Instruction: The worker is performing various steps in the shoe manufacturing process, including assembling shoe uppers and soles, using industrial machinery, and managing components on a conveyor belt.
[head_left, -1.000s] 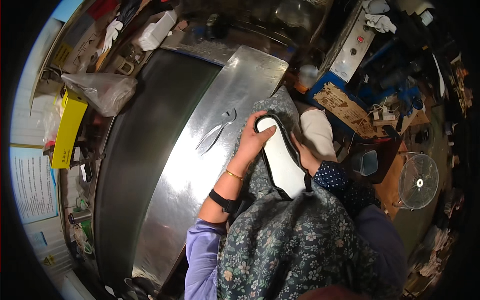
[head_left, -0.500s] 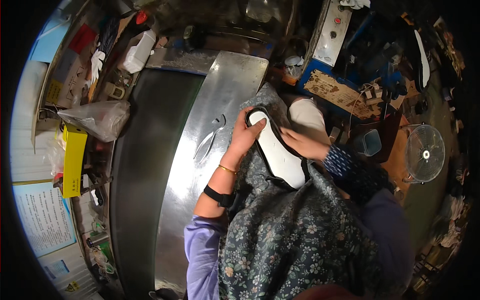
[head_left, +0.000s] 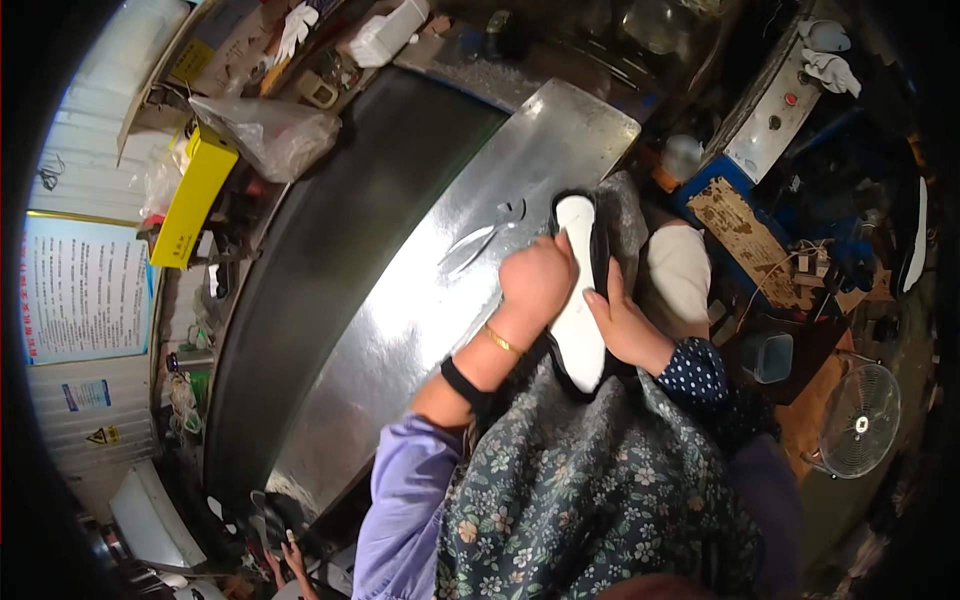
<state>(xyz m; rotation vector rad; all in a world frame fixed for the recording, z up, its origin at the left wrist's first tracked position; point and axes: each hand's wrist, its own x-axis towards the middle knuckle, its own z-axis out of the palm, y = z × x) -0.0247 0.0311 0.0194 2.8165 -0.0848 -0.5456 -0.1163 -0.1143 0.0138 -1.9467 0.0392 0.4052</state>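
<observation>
Over my apron-covered lap lies a black shoe upper (head_left: 601,245) with a long white insole (head_left: 577,330) facing up. My left hand (head_left: 537,283) is closed at the left edge of the shoe upper, its knuckles upward and fingertips mostly hidden. On the opposite edge, my right hand (head_left: 632,322) grips the shoe upper, thumb against the white insole and fingers along the black side. A pair of metal pliers (head_left: 485,238) rests on the shiny metal tabletop (head_left: 400,310), left of my left hand and apart from it.
Beyond the tabletop runs a dark belt (head_left: 340,210). A white rounded form (head_left: 680,272) stands right of the shoe upper. Farther right are a blue machine with a control panel (head_left: 775,115), a clear plastic tub (head_left: 773,358) and a fan (head_left: 860,420). Another person's hand (head_left: 293,555) shows at lower left.
The view has turned, shifting the surroundings. My left hand has gone from the shoe upper's far end to the middle of its left edge. My right hand now holds the right edge, thumb on top.
</observation>
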